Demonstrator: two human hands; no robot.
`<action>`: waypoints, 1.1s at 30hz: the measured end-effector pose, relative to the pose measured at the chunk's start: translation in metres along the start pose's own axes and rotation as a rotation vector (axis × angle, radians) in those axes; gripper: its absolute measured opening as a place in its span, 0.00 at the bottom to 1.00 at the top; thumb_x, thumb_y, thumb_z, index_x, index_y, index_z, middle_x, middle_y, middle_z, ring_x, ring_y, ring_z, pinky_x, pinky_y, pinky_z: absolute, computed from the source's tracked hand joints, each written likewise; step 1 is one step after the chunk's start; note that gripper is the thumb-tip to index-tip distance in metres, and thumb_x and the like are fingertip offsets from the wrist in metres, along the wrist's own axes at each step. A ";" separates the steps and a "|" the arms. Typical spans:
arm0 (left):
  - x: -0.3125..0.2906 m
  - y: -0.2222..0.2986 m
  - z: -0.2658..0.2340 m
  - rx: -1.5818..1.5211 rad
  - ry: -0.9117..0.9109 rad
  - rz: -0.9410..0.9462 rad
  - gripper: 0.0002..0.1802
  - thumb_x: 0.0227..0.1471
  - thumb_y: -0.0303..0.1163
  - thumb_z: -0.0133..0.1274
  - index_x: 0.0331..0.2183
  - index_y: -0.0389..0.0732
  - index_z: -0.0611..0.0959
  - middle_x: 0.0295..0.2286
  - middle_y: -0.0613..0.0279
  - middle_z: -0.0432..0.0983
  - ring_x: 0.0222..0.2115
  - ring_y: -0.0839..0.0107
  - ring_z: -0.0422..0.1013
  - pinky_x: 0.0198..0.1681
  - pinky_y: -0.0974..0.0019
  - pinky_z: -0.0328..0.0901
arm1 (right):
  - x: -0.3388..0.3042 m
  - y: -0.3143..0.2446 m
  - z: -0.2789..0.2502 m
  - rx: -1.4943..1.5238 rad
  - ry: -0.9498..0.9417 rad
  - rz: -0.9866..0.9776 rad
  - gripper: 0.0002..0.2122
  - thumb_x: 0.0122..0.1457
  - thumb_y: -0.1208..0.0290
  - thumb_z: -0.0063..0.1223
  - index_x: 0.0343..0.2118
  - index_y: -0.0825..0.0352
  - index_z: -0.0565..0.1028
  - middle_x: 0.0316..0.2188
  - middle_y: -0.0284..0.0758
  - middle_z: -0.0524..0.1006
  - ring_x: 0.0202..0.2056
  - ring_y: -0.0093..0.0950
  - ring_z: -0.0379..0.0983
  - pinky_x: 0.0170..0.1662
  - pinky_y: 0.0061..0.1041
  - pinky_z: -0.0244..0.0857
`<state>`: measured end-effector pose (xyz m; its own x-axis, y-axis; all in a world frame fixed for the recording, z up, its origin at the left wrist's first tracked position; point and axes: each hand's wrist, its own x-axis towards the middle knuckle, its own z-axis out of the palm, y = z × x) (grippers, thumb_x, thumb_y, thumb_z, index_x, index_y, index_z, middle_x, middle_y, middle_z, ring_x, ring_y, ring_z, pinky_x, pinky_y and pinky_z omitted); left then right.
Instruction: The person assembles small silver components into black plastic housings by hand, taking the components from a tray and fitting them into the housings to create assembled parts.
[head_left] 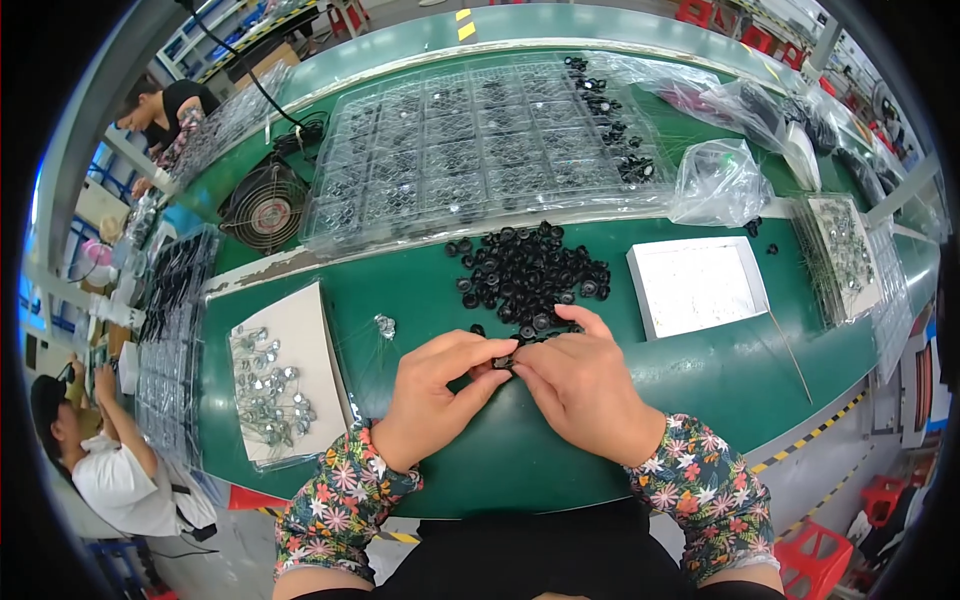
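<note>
My left hand [440, 385] and my right hand [588, 385] meet at the middle of the green bench. Between their fingertips is a small black round part [503, 362], pinched from both sides and partly hidden by the fingers. Right behind the hands lies a loose pile of black ring-shaped parts [525, 270]. Left of the pile, a small silvery faceted piece with thin wire legs [385, 325] rests alone on the bench. Further left, several similar silvery pieces [270, 385] lie on a pale board [310, 340] in clear plastic.
A shallow white open box [695, 285] stands right of the pile, with a thin stick [790, 355] by its corner. Behind are clear compartment trays [450, 140], a fan [268, 208] and a clear plastic bag [720, 185]. Two people work at the left.
</note>
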<state>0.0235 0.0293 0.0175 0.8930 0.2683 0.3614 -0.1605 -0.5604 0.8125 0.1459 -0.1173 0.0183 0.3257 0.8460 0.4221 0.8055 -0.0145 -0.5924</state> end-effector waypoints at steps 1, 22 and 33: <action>0.001 0.000 -0.002 0.034 -0.013 -0.007 0.19 0.43 0.19 0.59 0.42 0.40 0.81 0.27 0.60 0.75 0.24 0.73 0.71 0.28 0.72 0.66 | 0.000 0.001 -0.001 -0.044 0.010 -0.016 0.04 0.50 0.78 0.56 0.29 0.65 0.76 0.19 0.33 0.74 0.23 0.31 0.72 0.54 0.40 0.59; -0.006 -0.009 -0.003 -0.590 -0.081 -0.369 0.16 0.55 0.21 0.50 0.46 0.35 0.77 0.34 0.64 0.72 0.31 0.79 0.72 0.35 0.77 0.67 | 0.000 0.000 -0.008 -0.046 0.036 -0.053 0.04 0.50 0.78 0.54 0.30 0.64 0.76 0.17 0.31 0.73 0.23 0.29 0.72 0.55 0.41 0.57; -0.006 -0.015 -0.006 -0.746 -0.091 -0.438 0.13 0.56 0.24 0.50 0.45 0.34 0.77 0.34 0.60 0.76 0.32 0.76 0.74 0.38 0.72 0.70 | -0.001 -0.001 -0.006 -0.077 0.034 -0.095 0.09 0.48 0.80 0.53 0.34 0.65 0.77 0.16 0.31 0.72 0.22 0.27 0.72 0.57 0.41 0.56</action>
<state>0.0178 0.0403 0.0054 0.9639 0.2579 -0.0660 0.0003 0.2472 0.9690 0.1477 -0.1215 0.0221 0.2621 0.8268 0.4977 0.8686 0.0226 -0.4950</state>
